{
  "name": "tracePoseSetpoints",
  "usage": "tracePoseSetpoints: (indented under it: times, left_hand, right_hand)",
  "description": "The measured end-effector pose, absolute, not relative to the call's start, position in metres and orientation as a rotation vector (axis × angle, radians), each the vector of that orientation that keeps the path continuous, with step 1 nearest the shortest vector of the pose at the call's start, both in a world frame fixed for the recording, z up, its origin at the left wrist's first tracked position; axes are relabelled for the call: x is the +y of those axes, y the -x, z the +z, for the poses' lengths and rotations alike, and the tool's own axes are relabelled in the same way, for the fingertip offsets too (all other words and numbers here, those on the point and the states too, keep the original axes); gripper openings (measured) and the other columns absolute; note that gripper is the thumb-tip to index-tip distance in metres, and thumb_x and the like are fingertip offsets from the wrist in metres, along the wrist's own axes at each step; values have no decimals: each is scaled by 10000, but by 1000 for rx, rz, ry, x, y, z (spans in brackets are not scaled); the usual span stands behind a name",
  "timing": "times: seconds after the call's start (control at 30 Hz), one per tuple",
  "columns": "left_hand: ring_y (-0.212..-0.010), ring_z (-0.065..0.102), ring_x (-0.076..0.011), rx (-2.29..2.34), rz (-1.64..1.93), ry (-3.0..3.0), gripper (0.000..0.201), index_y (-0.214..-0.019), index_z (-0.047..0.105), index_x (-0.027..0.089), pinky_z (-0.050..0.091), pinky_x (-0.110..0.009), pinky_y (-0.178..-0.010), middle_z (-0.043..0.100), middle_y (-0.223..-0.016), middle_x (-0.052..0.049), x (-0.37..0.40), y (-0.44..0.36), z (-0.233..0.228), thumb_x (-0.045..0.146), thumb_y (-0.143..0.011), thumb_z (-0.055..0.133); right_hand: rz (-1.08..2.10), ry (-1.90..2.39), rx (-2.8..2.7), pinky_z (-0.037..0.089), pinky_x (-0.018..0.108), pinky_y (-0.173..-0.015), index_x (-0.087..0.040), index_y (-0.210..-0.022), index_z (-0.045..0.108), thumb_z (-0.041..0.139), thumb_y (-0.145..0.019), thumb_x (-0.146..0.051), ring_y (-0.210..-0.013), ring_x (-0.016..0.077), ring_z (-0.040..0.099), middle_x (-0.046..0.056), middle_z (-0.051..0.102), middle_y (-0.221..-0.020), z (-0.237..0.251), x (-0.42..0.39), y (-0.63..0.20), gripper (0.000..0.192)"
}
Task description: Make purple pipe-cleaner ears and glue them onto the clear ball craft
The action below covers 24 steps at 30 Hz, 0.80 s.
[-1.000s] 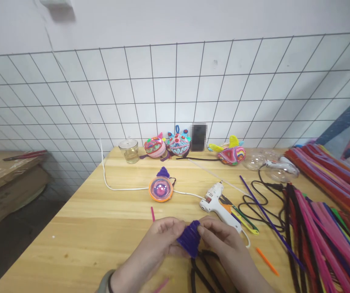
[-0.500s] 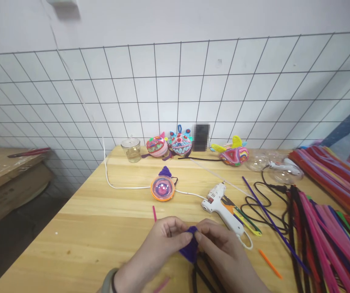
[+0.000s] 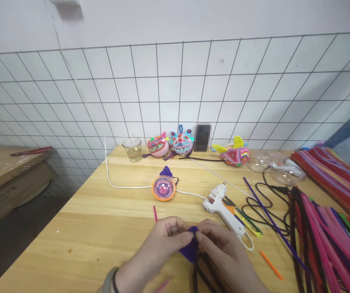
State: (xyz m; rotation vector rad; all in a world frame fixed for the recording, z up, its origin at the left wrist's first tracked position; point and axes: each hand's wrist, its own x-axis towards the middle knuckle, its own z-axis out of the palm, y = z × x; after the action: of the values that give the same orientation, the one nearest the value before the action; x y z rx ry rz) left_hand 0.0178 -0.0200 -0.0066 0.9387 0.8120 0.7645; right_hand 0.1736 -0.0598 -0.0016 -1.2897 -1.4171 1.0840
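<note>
Both my hands meet low in the middle of the wooden table (image 3: 95,228) and pinch a small purple pipe-cleaner piece (image 3: 190,247). My left hand (image 3: 162,244) holds its left side and my right hand (image 3: 223,250) its right side, thumbs and fingers closed on its top. Black pipe cleaners (image 3: 203,276) trail from under my hands toward me. A white glue gun (image 3: 222,206) lies just beyond my right hand. Farther off sits a clear ball with an orange rim (image 3: 163,188) and a purple cone on its top.
Piles of coloured pipe cleaners (image 3: 330,219) fill the right side. Black cable loops (image 3: 263,203) and scissors (image 3: 244,219) lie right of the glue gun. Colourful figures (image 3: 170,145), a glass jar (image 3: 133,149) and clear half-shells (image 3: 272,165) line the tiled wall. A white cord (image 3: 114,183) crosses the table.
The purple piece has turned in my fingers from a broad flat face to a narrower pointed shape. My hands stay in the same place.
</note>
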Motion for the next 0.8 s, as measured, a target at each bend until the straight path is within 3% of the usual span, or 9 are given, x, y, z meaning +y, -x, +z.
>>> tracePoseSetpoints:
  times: [0.3,0.63,0.8]
  left_hand:
    - [-622,603,-148,773,784,-860,314,-728,682,105,459,-279,-647,684,-680,-59,-21,-17,-3,384,-621,778]
    - [-577,660,-172,763,690,-849,282,-728,671,111,512,-271,-550,702,-666,-77,-21,-15,0,387,-691,716]
    - [-541,643,-148,823,693,-839,277,-723,681,99,515,-252,-526,706,-647,-77,-21,-16,3,362,-656,737]
  right_hand:
    - [1240,1222,-1168,412,241,-573,-169,-614,639,642,-763,-425,-613,153,500,-1,537,-628,2,-59,-172,296]
    - [1308,1208,-1034,446,259,-591,-170,-641,675,700,-697,-476,-651,175,535,27,593,-665,0,-57,-173,312]
    - [1349,1232,-1039,399,238,-545,-168,-651,656,649,-748,-500,-584,138,445,-12,494,-619,-6,-56,-174,346]
